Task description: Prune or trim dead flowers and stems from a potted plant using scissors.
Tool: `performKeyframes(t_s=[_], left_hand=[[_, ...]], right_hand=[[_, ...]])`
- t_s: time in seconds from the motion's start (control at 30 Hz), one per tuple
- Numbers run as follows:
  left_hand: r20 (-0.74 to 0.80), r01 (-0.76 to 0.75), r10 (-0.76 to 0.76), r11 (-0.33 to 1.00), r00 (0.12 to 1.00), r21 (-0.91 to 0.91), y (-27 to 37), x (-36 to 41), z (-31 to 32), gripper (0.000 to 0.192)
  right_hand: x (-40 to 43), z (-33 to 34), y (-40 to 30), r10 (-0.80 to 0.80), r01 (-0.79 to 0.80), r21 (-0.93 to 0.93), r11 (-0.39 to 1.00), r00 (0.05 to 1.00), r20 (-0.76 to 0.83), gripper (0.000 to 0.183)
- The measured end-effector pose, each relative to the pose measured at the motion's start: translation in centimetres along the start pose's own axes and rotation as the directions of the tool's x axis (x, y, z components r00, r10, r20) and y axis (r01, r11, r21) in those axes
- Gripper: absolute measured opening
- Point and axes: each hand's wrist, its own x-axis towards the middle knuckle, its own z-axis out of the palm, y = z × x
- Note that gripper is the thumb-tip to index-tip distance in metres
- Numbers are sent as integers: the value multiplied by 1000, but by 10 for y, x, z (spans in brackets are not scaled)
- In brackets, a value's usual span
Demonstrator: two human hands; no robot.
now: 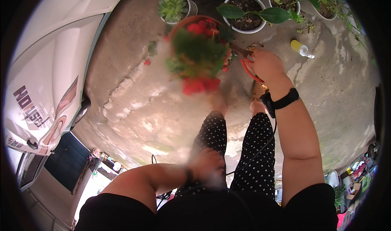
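My right hand (265, 63) is closed around the red handles of a cutting tool, seemingly scissors or pruning shears (252, 72). Its dark blades (239, 50) point left, at the right rim of a terracotta-coloured pot (180, 25). Red flowers (200, 86) and green leaves (197, 47) fill the view over this pot, partly blurred. Near my waist, my left hand (207, 163) rests by my left thigh with its fingers curled; no object shows in it, though blur hides its lower part. Fallen red petals (147, 62) lie on the concrete ground left of the pot.
Beyond the flowers stand a succulent (172, 8) in a white pot and a broad-leaved plant (276, 15) in another. A yellow-and-white spray bottle (301, 48) lies at the right. A white vehicle (58, 47) stands at the left. A black cable (259, 151) crosses my legs.
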Motion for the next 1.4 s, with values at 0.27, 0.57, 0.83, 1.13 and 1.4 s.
performKeyframes(t_s=[0.27, 0.57, 0.83, 1.13, 1.4], left_hand=[[-26, -11, 12, 1000, 1000, 25, 1, 1, 1, 19], [9, 19, -19, 1000, 1000, 15, 2, 2, -1, 20], [-2, 7, -7, 1000, 1000, 10, 2, 0, 1, 20], [39, 25, -26, 1000, 999, 18, 3, 1, 2, 19], [-31, -7, 7, 1000, 1000, 4, 0, -1, 8, 19]], right_hand=[[-1, 5, 16, 14, -15, -88, 996, 1000, -12, 34], [-38, 18, 60, 138, -138, 15, 990, 990, -22, 40], [-26, 22, 26, -59, 122, 223, 967, 960, -272, 47], [-21, 19, 37, 214, -211, 58, 976, 976, -46, 51], [-29, 14, 33, 66, -30, 276, 961, 991, -120, 51]])
